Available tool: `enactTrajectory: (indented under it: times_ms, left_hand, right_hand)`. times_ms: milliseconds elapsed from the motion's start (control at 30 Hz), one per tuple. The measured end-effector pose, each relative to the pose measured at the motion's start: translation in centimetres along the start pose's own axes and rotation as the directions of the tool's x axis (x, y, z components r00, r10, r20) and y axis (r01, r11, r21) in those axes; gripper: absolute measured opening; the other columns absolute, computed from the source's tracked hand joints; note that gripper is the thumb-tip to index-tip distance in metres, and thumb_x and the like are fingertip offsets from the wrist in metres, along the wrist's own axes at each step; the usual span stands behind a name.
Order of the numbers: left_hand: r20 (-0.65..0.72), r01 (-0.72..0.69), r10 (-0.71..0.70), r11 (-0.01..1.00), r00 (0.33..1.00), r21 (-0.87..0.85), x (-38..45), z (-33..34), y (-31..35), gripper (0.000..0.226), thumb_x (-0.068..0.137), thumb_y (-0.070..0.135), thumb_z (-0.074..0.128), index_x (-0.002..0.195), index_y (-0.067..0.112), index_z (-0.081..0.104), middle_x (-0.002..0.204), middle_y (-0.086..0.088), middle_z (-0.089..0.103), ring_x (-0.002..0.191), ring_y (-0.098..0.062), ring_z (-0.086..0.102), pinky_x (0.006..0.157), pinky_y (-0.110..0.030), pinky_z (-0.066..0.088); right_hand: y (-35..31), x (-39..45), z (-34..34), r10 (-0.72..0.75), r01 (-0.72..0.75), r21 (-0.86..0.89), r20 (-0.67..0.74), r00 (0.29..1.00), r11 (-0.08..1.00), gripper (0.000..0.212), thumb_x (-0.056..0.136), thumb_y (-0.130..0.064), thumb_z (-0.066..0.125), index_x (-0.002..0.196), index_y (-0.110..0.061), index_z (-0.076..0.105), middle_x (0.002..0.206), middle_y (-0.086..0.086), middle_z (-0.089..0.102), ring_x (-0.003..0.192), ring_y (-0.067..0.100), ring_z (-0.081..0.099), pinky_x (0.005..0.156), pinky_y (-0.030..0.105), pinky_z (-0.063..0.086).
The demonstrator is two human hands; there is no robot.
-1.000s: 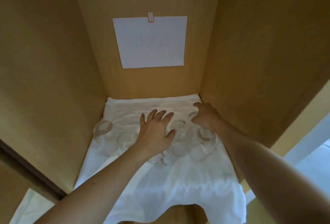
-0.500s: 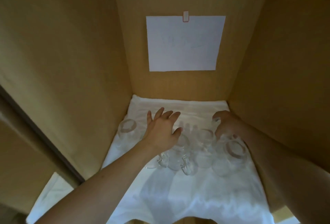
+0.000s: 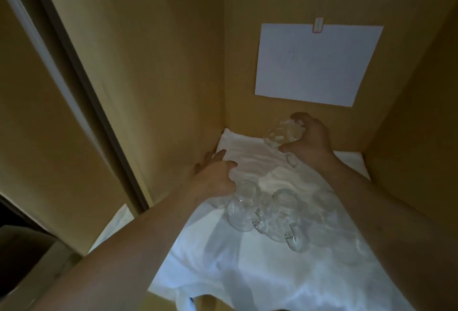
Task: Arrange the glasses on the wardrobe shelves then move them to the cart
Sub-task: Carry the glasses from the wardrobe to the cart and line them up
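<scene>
The right hand (image 3: 309, 137) grips a clear glass mug (image 3: 282, 134) tilted above the white cloth (image 3: 247, 273); the left hand (image 3: 215, 174) lies spread, empty, nearer the remaining clear mugs (image 3: 267, 211).

Single head-worn wide-angle view, looking forward and down into wardrobe compartment, close range. Shelf (image 3: 247, 273) fills 6 o'clock, back wall (image 3: 285, 0) at 12, side panel (image 3: 148, 62) at 9.

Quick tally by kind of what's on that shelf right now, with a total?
Glass mugs: at least 4; 1 gripped by the right hand near the back, at least 3 clustered on the cloth (e.g.); overlap blurs any more.
White cloth: 1
Paper sheet on the back wall: 1
Total: at least 6
</scene>
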State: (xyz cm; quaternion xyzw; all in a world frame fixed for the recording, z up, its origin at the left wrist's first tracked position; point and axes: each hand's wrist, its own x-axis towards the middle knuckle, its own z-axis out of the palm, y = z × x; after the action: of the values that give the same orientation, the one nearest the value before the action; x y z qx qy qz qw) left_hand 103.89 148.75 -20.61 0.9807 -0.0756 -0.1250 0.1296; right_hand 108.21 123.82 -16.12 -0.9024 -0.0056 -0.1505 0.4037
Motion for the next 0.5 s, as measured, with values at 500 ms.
enactTrajectory:
  times_ms: [500]
  left_hand:
    - [-0.153,-0.132,0.148,0.985,0.977,0.113,1.1,-3.7,0.4,0.071,0.080,0.006,0.071,0.142,0.032,0.049,0.139,-0.005,0.039,0.122,-0.031,0.044,0.083,-0.031,0.043]
  right_hand:
    - [-0.6,-1.0,2.9,0.081,-0.068,0.201,-0.060,0.995,0.977,0.087,0.051,-0.015,0.099,0.129,-0.022,0.061,0.118,-0.003,0.062,0.110,0.017,0.060,0.090,0.025,0.047]
